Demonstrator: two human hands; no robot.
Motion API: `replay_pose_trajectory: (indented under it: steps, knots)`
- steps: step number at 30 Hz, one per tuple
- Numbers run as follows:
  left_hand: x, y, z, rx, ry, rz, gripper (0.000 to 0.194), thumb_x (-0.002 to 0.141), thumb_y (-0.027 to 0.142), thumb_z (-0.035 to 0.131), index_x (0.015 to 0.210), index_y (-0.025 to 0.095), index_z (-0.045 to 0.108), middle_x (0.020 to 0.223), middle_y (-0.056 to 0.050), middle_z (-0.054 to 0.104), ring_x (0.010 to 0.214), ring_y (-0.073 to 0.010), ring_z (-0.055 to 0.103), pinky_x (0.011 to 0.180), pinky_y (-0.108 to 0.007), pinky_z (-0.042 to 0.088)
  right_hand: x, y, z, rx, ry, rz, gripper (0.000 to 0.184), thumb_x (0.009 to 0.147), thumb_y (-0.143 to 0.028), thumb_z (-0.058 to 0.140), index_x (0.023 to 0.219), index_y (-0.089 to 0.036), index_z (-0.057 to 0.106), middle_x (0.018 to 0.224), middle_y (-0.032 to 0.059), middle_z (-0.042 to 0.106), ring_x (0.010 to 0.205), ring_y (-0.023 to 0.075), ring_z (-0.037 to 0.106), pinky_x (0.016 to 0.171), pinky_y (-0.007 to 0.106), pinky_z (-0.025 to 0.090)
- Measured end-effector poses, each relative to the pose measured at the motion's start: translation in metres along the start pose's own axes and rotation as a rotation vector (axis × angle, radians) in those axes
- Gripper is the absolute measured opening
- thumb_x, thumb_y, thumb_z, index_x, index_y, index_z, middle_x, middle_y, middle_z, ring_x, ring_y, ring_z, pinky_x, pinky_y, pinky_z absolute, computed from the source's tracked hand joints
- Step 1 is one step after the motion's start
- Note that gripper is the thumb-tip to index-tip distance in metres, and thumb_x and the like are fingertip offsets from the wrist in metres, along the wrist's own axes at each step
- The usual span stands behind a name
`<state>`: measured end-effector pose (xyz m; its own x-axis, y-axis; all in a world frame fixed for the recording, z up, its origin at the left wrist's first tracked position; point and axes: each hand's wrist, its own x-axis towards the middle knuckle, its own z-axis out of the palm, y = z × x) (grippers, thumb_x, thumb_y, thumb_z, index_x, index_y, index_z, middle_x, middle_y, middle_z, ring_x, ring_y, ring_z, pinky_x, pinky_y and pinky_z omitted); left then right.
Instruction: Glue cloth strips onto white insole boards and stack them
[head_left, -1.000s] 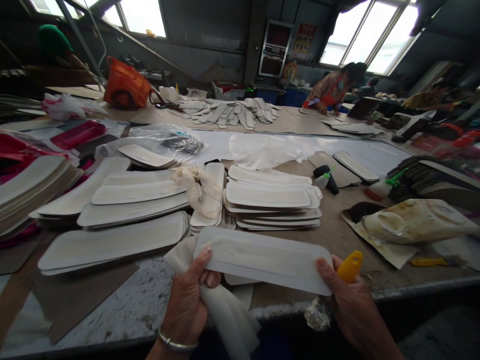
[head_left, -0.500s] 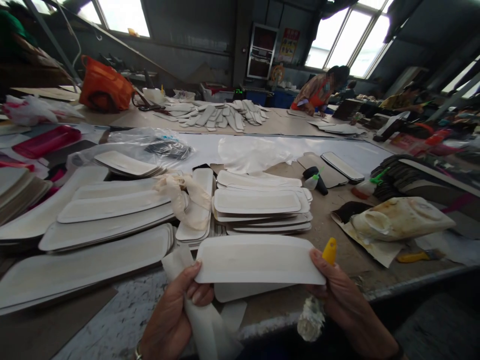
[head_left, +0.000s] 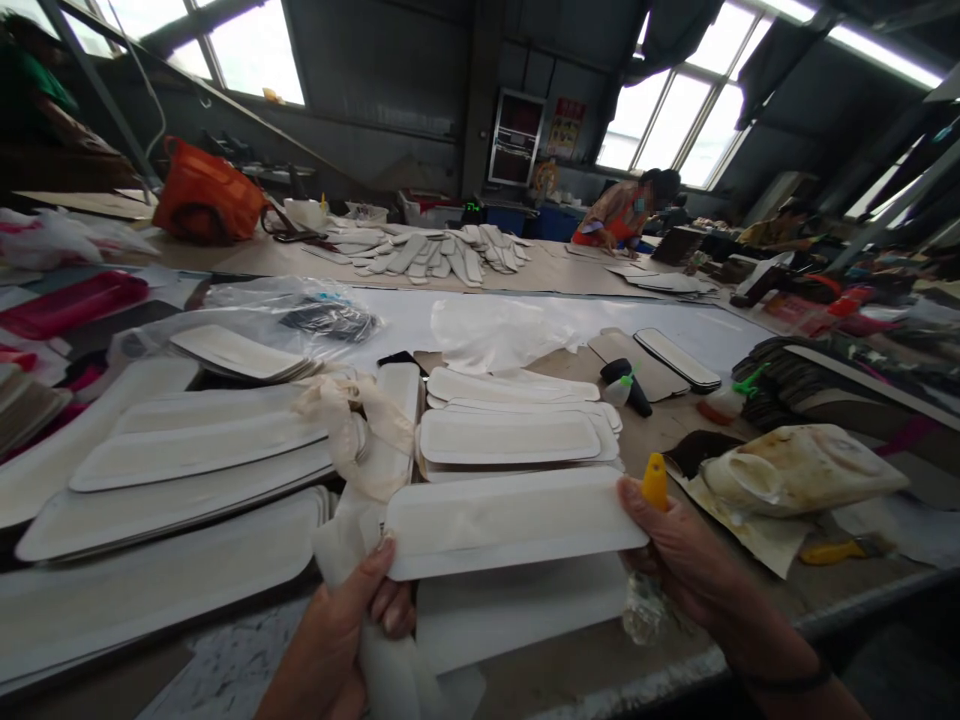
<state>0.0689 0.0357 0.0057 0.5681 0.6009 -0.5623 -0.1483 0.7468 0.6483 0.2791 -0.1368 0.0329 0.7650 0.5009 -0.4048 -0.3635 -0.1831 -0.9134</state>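
Observation:
Both hands hold a long white padded panel [head_left: 510, 520] level above the table's near edge. My left hand [head_left: 352, 620] pinches its left end and also grips a strip of white cloth [head_left: 390, 670] that hangs down. My right hand [head_left: 675, 560] grips the panel's right end together with a yellow-handled brush [head_left: 654, 482], whose glue-caked bristle end [head_left: 641, 610] points down. Another white panel [head_left: 517, 605] lies flat on the table just under the held one.
Stacks of white panels [head_left: 517, 435] lie ahead and to the left [head_left: 195, 450], one tied with cloth tape [head_left: 345, 420]. A stained jug [head_left: 802, 470] lies on its side at right. Small bottles [head_left: 626, 385] and dark panels [head_left: 675, 360] sit beyond. A person [head_left: 622, 210] works at the far table.
The panel has stayed in both hands and come a little lower and nearer the stack. The view has swung left and tilted, and the flat panel beneath shows more fully.

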Motion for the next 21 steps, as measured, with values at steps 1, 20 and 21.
replay_pose_trajectory:
  steps: [1,20,21]
  knots:
    - [0.000,-0.001,-0.002,0.022,-0.003,0.001,0.050,0.049,0.045,0.086,0.044,0.018,0.044,0.042,0.006,0.037,0.042,-0.0067,0.033,0.040,-0.022,0.035,0.001,-0.001,0.001,-0.022,0.001,-0.003,0.063,0.048,-0.070,0.078,0.063,-0.019,0.046,0.045,-0.0097,0.037,0.038,0.0015,0.027,0.035,0.013,0.021]
    - [-0.026,-0.019,0.005,0.102,0.072,0.080,0.042,0.049,0.044,0.083,0.055,0.018,0.050,0.045,0.006,0.042,0.042,-0.0068,0.037,0.041,-0.019,0.035,-0.016,0.014,-0.013,-0.901,0.307,-0.761,0.040,0.070,-0.052,0.069,0.094,-0.020,0.063,0.079,0.0040,0.062,0.071,0.0223,0.060,0.066,0.033,0.047]
    - [-0.028,-0.021,0.005,0.119,0.071,0.082,0.042,0.049,0.044,0.083,0.055,0.018,0.050,0.045,0.006,0.043,0.042,-0.0069,0.038,0.041,-0.019,0.036,-0.023,0.017,-0.009,-0.975,0.259,-0.888,0.032,0.076,-0.046,0.067,0.095,-0.021,0.063,0.082,0.0054,0.064,0.076,0.0231,0.061,0.070,0.033,0.047]
